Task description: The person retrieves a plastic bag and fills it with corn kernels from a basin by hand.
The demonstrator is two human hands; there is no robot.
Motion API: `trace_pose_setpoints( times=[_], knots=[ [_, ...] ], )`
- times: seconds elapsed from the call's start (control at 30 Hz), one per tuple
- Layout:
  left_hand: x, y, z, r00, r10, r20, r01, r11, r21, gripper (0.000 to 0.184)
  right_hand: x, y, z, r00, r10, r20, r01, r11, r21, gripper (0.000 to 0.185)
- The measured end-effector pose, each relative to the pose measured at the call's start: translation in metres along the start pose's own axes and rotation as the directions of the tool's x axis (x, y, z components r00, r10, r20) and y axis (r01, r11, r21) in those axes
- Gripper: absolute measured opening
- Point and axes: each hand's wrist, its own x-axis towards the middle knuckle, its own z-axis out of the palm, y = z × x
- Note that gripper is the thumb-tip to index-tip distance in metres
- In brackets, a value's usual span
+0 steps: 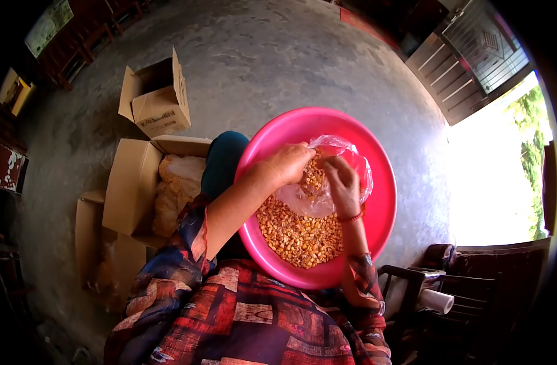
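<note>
A large pink basin (379,225) rests by my lap, with loose corn kernels (300,237) heaped in its near part. Over the kernels lies a clear plastic bag (351,152) with some corn inside it. My left hand (290,163) pinches the bag's rim at its left side, fingers closed. Beside it, at the bag's mouth, my right hand (342,182) is bent downward with its fingers drawn together. What those fingers hold, if anything, is hidden. A red band circles the right wrist.
An opened cardboard box (160,103) stands on the concrete floor (260,67). Nearer on the left, another box (126,185) holds filled plastic bags (175,188), with a further carton (90,243) beside it. A wooden chair (467,286) with a white roll (437,300) is at right, below a bright doorway.
</note>
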Motion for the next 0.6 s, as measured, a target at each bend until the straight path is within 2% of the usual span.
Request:
trace_pose_setpoints(
  times=[0.03,0.17,0.23,0.3,0.33,0.4,0.43,0.5,0.53,0.57,0.6],
  knots=[
    [-0.001,0.001,0.0,1.0,-0.007,0.013,0.007,1.0,0.006,0.053,-0.001,-0.008,-0.007,0.998,-0.05,-0.037,0.051,0.998,0.026,0.013],
    [0.0,0.001,0.0,0.999,-0.022,0.043,0.024,0.999,-0.035,0.059,-0.015,-0.038,-0.059,0.98,0.034,-0.197,-0.081,0.968,-0.236,0.009],
    [-0.001,0.003,-0.004,0.999,-0.01,0.034,0.012,0.999,-0.045,0.059,-0.021,-0.034,-0.082,0.968,-0.049,-0.248,-0.127,0.753,-0.646,0.014],
    [-0.001,0.002,-0.004,0.999,-0.006,0.034,0.007,0.999,-0.04,0.058,-0.034,-0.009,-0.104,0.984,-0.028,-0.174,-0.139,0.479,-0.867,0.01],
    [0.0,0.002,-0.004,1.0,-0.004,0.03,0.005,1.0,-0.028,0.057,-0.041,0.002,-0.107,0.984,-0.027,-0.176,-0.142,0.475,-0.868,0.01],
    [0.0,0.003,-0.004,1.0,-0.011,0.022,0.012,1.0,-0.027,0.057,-0.05,0.009,-0.104,0.999,-0.014,-0.047,-0.042,0.221,-0.974,0.01],
    [-0.001,0.003,-0.003,1.0,-0.022,0.017,0.022,0.999,-0.023,0.057,-0.054,0.011,-0.103,0.972,0.23,-0.036,-0.084,0.201,-0.976,0.022],
    [-0.003,0.002,-0.003,1.0,-0.01,0.009,0.01,1.0,-0.028,0.057,-0.066,0.042,-0.107,0.969,0.201,0.144,0.117,0.139,-0.983,0.029],
    [-0.003,0.001,-0.003,1.0,0.001,-0.004,-0.001,0.999,-0.032,0.057,-0.074,0.046,-0.109,0.971,0.162,0.176,0.149,0.163,-0.975,0.03],
    [-0.003,0.001,-0.003,1.0,-0.001,-0.005,0.0,0.999,-0.033,0.057,-0.076,0.03,-0.097,0.971,0.162,0.178,0.151,0.163,-0.975,0.03],
    [-0.005,0.0,-0.003,1.0,0.002,-0.019,-0.003,0.999,-0.04,0.057,-0.078,0.012,-0.084,0.949,0.302,0.096,0.039,0.188,-0.981,0.026]
  ],
)
